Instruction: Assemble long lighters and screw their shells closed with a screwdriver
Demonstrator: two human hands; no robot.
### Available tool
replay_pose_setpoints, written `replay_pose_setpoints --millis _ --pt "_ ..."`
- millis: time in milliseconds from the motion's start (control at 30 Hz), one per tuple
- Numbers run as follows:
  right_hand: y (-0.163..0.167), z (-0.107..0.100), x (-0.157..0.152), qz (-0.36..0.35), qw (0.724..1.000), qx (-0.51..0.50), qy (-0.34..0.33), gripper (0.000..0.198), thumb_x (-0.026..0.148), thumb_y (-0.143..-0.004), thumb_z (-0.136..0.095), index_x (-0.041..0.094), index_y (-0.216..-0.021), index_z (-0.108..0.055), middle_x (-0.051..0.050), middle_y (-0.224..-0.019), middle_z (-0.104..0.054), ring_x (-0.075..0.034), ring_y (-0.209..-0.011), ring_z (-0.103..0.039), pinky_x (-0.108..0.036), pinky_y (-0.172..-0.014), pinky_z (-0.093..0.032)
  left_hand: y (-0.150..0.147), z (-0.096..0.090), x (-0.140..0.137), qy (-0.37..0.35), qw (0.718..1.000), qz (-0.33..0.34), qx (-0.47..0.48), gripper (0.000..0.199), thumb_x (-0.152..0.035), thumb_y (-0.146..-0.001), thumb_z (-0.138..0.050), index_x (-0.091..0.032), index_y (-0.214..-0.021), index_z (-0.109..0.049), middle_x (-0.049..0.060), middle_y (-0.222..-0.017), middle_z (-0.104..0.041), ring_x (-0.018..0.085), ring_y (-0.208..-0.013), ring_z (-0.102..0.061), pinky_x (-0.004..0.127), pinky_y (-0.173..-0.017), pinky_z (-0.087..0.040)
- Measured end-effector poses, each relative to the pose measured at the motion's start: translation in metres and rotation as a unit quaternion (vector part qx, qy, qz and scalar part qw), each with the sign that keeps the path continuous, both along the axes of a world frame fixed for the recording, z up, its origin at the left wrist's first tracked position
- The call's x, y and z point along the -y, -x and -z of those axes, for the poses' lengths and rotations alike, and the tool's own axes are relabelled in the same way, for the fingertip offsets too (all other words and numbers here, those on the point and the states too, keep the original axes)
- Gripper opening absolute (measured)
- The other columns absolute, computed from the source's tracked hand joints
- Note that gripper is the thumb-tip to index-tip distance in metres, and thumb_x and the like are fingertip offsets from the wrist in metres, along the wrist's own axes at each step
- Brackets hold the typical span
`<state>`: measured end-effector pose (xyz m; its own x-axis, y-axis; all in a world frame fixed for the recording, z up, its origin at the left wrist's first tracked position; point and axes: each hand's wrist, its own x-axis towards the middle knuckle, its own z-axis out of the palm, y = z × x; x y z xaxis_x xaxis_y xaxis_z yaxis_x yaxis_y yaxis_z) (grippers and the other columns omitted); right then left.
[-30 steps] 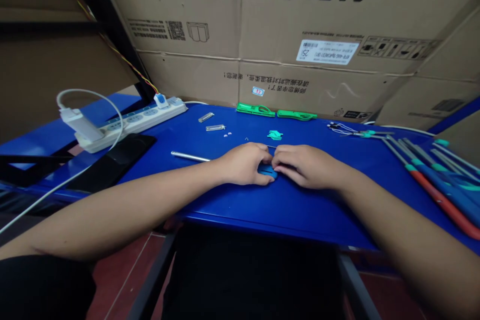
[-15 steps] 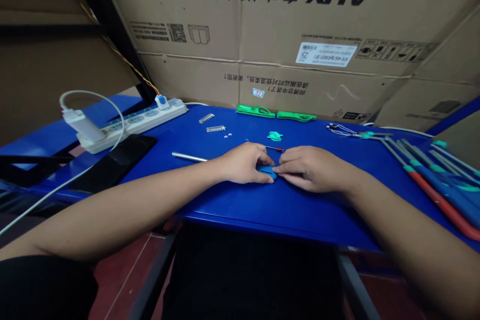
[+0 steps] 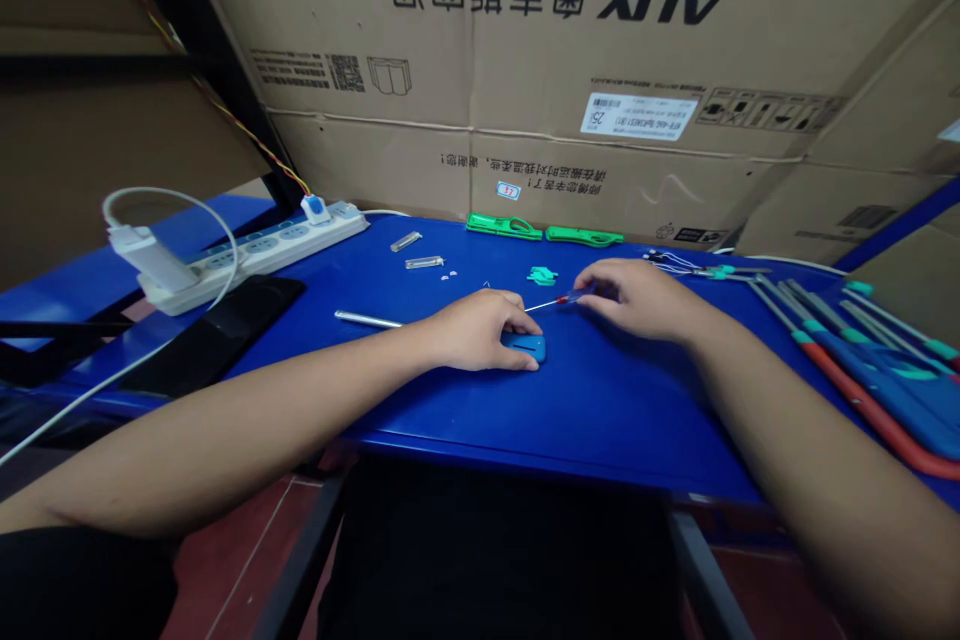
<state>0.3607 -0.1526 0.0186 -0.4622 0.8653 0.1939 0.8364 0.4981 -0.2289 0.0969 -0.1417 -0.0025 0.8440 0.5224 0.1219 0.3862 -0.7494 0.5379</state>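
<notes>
A flat blue plastic piece with a long slot (image 3: 531,348) lies on the blue table, its left end under the curled thumb and fingers of my left hand (image 3: 484,330). Just behind it rests a screwdriver (image 3: 546,305) with a thin metal shaft, a red collar and a handle that looks clear. My right hand (image 3: 634,295) has its thumb and fingers around that handle, which is partly hidden. A metal rod (image 3: 366,319) runs out from behind my left forearm.
Green plastic casings (image 3: 504,226) and a small turquoise part (image 3: 541,276) lie toward the back. Metal clips (image 3: 424,262) sit left of them. A power strip (image 3: 255,248) and black phone (image 3: 217,330) are at left; several long-handled tools (image 3: 862,360) at right. Cardboard (image 3: 525,50) stands behind.
My right hand has left the blue plastic piece and moved back and right to the screwdriver handle. My left hand still holds the piece. The view has shifted slightly.
</notes>
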Motion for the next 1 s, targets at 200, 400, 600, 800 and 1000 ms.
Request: replay_pose_setpoints --millis 200,400,600,800,1000 --pt "-0.009 -0.047 0.028 -0.043 0.984 -0.17 -0.043 0.021 0.035 -0.091 -0.063 0.024 -0.107 -0.07 -0.004 -0.099 -0.076 -0.021 -0.09 -0.071 -0.035 -0.079 -0.055 0.0 -0.001 0.0 -0.003 1.0 0.016 0.0 0.038 -0.037 -0.077 -0.079 -0.018 -0.111 -0.075 0.005 -0.098 -0.068 0.017 -0.088 -0.064 0.031 -0.083 -0.05" --pt "0.01 -0.067 0.039 -0.148 0.979 -0.119 -0.075 0.023 0.026 -0.095 -0.057 0.026 -0.113 -0.07 -0.004 -0.1 -0.074 -0.022 -0.094 -0.069 -0.037 -0.08 -0.055 0.0 0.001 -0.001 -0.018 1.0 0.021 0.003 0.038 -0.039 -0.078 -0.078 -0.02 -0.111 -0.075 0.006 -0.101 -0.069 0.018 -0.09 -0.064 0.031 -0.086 -0.049" --pt "0.025 -0.067 0.037 -0.191 0.974 -0.1 -0.068 0.034 0.02 -0.098 -0.049 0.033 -0.123 -0.068 -0.003 -0.102 -0.072 -0.021 -0.093 -0.069 -0.038 -0.079 -0.056 0.001 0.002 -0.002 -0.026 0.999 0.028 0.004 0.04 -0.04 -0.078 -0.078 -0.021 -0.113 -0.074 0.006 -0.1 -0.069 0.018 -0.089 -0.064 0.033 -0.087 -0.049" --pt "0.029 -0.067 0.039 -0.189 0.972 -0.106 -0.086 0.035 0.018 -0.097 -0.049 0.033 -0.123 -0.067 -0.004 -0.102 -0.071 -0.021 -0.092 -0.068 -0.037 -0.078 -0.055 0.0 0.003 -0.003 -0.026 0.999 0.031 0.006 0.041 -0.04 -0.078 -0.078 -0.018 -0.113 -0.074 0.007 -0.101 -0.069 0.02 -0.091 -0.065 0.034 -0.087 -0.05" --pt "0.031 -0.06 0.037 -0.189 0.973 -0.104 -0.078 0.035 0.018 -0.096 -0.049 0.031 -0.124 -0.067 -0.005 -0.105 -0.071 -0.02 -0.095 -0.067 -0.036 -0.08 -0.054 0.0 0.003 -0.003 -0.028 0.999 0.033 0.006 0.041 -0.04 -0.079 -0.077 -0.018 -0.114 -0.073 0.007 -0.103 -0.07 0.02 -0.092 -0.065 0.034 -0.088 -0.05"
